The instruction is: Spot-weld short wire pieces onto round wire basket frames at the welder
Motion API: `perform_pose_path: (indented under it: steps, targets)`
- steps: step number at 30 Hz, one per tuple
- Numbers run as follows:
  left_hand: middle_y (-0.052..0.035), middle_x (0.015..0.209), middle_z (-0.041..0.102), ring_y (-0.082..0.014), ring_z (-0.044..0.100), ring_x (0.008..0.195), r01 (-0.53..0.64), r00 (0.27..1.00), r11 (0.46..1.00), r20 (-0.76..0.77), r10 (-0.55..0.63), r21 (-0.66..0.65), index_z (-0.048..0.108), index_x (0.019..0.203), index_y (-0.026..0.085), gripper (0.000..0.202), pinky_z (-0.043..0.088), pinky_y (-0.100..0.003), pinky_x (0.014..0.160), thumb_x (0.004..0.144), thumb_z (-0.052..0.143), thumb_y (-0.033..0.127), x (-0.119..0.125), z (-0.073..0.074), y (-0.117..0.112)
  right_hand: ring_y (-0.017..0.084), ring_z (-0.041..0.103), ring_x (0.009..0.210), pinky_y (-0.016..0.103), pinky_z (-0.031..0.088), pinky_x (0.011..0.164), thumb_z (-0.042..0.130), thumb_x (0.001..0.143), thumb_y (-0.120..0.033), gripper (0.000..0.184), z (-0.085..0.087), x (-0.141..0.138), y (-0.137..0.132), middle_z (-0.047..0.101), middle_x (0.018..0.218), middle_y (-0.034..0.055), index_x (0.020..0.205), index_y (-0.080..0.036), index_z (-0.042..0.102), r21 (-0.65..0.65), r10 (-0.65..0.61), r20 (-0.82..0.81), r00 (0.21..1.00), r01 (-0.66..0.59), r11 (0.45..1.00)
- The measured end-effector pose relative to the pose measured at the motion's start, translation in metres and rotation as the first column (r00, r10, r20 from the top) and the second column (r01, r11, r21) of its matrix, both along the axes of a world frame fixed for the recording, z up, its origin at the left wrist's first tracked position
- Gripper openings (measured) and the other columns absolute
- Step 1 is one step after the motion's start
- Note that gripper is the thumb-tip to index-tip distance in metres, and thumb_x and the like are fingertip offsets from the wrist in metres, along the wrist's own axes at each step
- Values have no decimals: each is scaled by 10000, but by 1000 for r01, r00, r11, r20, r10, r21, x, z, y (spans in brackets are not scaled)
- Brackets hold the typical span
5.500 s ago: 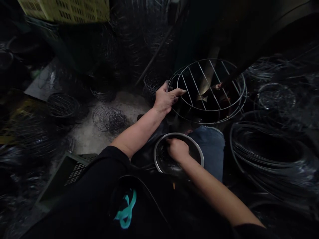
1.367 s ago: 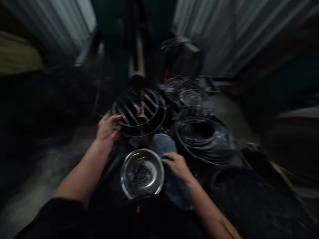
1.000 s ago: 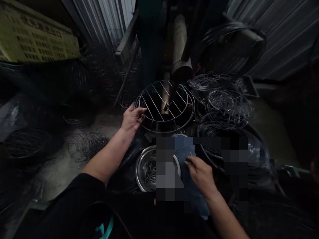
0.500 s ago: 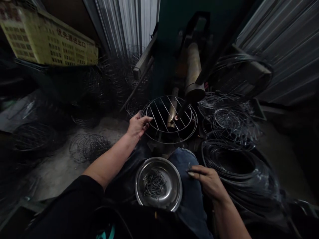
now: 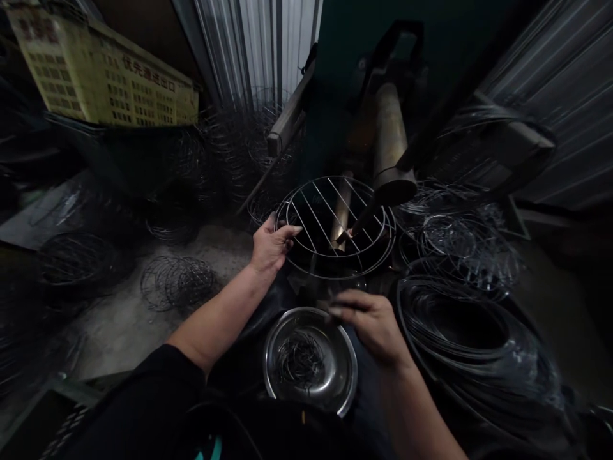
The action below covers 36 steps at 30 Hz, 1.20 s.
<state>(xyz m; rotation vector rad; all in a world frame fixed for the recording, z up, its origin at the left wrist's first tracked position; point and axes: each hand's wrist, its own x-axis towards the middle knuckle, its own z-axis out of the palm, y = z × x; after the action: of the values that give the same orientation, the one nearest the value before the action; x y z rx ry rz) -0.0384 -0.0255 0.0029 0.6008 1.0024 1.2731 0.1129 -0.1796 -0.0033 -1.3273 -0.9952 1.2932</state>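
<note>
My left hand point(image 5: 272, 246) is closed on the left edge of a round wire rack point(image 5: 330, 256), thumb on top. The rack has two rings and several parallel rods. It sits level around a brass-coloured lower post point(image 5: 341, 220), while the dark arm from a thick metal cylinder point(image 5: 390, 134) reaches down to its rods. My right hand point(image 5: 371, 319) is pinched above the right rim of a steel bowl point(image 5: 338, 364); motion blurs its fingertips, and what they hold cannot be made out. Short wire pieces point(image 5: 301, 358) lie heaped in the bowl on my lap.
A large wire coil point(image 5: 450, 319) lies at right, with stacked wire racks point(image 5: 460, 246) behind it. More wire frames point(image 5: 177, 281) rest on the floor at left. A yellow crate point(image 5: 129, 83) sits atop a dark bin. A wooden bar point(image 5: 290, 121) juts out beside the machine.
My right hand has moved left and up, from over my knee to the bowl's rim. My left hand keeps its hold on the rack. The whole view has shifted slightly.
</note>
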Motion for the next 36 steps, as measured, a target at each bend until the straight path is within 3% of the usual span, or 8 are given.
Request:
perform_pose_path:
  steps: [4, 9, 14, 17, 20, 25, 29, 36]
  targets:
    - [67, 684, 506, -41, 499, 529, 41, 999, 999, -10, -41, 25, 543, 837, 172, 455, 312, -185, 466, 454, 786, 140, -2, 0, 2, 159, 633, 605, 239, 483, 554, 701, 697, -212, 86, -5, -8, -40, 686, 646, 21, 646, -244, 762, -150, 414, 192, 890, -391, 908]
    - [71, 711, 497, -38, 503, 534, 47, 999, 999, -8, -47, -5, 564, 891, 170, 509, 293, -187, 456, 441, 797, 115, 2, -2, -1, 151, 614, 585, 234, 474, 574, 673, 702, -226, 108, -24, -15, -55, 678, 601, -3, 637, -225, 758, -276, 444, 228, 866, -380, 883]
    - [74, 708, 495, -35, 500, 524, 41, 999, 999, -23, -41, 11, 578, 936, 162, 515, 283, -184, 451, 466, 780, 104, 6, -3, -2, 175, 661, 598, 251, 516, 565, 797, 638, -362, 231, -9, -6, -25, 732, 677, 35, 783, -184, 777, -204, -51, 73, 996, 65, 977]
    - [74, 726, 501, -35, 503, 519, 16, 1000, 999, -27, -15, 30, 576, 939, 163, 523, 296, -188, 449, 462, 782, 102, 9, -2, -2, 189, 671, 568, 276, 533, 544, 839, 599, -379, 321, 1, -8, 3, 726, 652, 41, 830, -170, 764, -89, -390, -16, 921, 387, 918]
    - [72, 744, 503, -33, 503, 522, 11, 1000, 999, -28, -10, 47, 573, 896, 163, 494, 307, -192, 451, 455, 787, 104, 10, 0, -1, 195, 685, 596, 300, 557, 592, 848, 596, -362, 307, 7, -11, 16, 726, 658, 35, 818, -172, 755, -3, -486, -139, 863, 490, 872]
    - [71, 718, 503, -33, 492, 512, 25, 999, 998, -39, -23, 56, 581, 906, 163, 497, 288, -192, 445, 462, 800, 124, 8, -2, 3, 164, 640, 510, 249, 517, 517, 870, 557, -306, 242, 3, -14, -19, 697, 575, 24, 732, -173, 769, -215, -65, -114, 991, 39, 976]
    - [65, 722, 506, -41, 502, 522, 45, 999, 998, -26, -44, 42, 586, 994, 159, 556, 312, -195, 458, 477, 786, 124, 8, -6, 5, 125, 576, 450, 203, 438, 436, 833, 605, -372, 218, -6, -15, -51, 647, 508, -3, 678, -179, 764, -434, 244, -143, 959, -282, 855]
    - [80, 677, 496, -45, 507, 507, 49, 999, 999, -13, -49, 20, 574, 1076, 156, 635, 317, -191, 460, 476, 776, 111, 9, -5, 2, 115, 517, 436, 226, 409, 445, 794, 639, -421, 268, -8, -9, -39, 614, 537, -9, 732, -172, 760, -406, 248, -80, 965, -259, 877]
